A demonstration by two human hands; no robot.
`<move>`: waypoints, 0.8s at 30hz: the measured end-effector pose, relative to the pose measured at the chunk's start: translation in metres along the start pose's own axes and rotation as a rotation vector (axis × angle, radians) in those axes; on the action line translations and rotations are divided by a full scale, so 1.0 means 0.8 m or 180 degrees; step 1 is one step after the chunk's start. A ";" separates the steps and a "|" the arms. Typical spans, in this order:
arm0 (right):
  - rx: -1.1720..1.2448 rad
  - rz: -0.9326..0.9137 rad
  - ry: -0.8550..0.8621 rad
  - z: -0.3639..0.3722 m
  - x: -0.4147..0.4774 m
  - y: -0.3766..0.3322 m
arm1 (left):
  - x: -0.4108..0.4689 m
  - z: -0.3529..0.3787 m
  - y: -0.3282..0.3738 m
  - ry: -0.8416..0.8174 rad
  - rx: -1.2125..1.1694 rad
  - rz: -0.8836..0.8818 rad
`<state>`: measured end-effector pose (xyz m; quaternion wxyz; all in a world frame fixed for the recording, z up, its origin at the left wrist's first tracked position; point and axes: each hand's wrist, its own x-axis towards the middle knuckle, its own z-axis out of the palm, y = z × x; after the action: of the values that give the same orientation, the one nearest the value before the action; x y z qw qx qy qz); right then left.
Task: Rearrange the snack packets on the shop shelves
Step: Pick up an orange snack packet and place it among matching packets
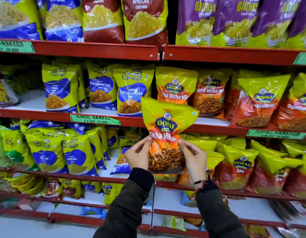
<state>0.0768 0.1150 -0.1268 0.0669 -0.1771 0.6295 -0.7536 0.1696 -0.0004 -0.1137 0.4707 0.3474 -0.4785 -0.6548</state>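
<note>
I hold a yellow-and-orange Gopal Tikha Mitha packet [166, 134] upright in front of the shelves, between both hands. My left hand [138, 154] grips its lower left side and my right hand [194, 158] grips its lower right side. Behind it, on the middle shelf [214, 121], stand two matching Gopal Tikha Mitha packets [175, 85]. To their left stand blue-and-yellow Gokul Tikha Mitha packets [131, 90].
Red shelf rails run across several levels. Purple Gathiya packets [234, 21] fill the top right, Nylon Chevda packets [143, 19] the top middle. Gokul Nylon Sev packets [76, 153] lean at lower left, Gopal Sev packets [240, 167] at lower right. Green price labels [95, 119] hang on rails.
</note>
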 end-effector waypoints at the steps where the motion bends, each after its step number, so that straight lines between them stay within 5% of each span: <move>1: -0.0079 -0.0083 0.0027 -0.001 0.000 -0.002 | -0.001 0.001 0.001 -0.0020 0.0047 0.0019; 8: -0.0441 -0.0401 0.0271 0.000 0.002 -0.007 | -0.006 0.007 0.007 -0.0077 -0.0161 0.0088; 16: -0.0184 -0.0525 0.0491 0.007 -0.003 -0.025 | -0.002 0.011 -0.001 -0.0006 -0.0669 -0.0457; 24: 0.0607 0.0124 0.0142 -0.014 0.022 -0.035 | 0.005 0.009 -0.002 -0.0350 -0.0575 -0.0610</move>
<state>0.0596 0.1251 -0.0982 0.0841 -0.1409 0.5596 -0.8124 0.1615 -0.0016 -0.1133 0.4084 0.3114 -0.4073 -0.7552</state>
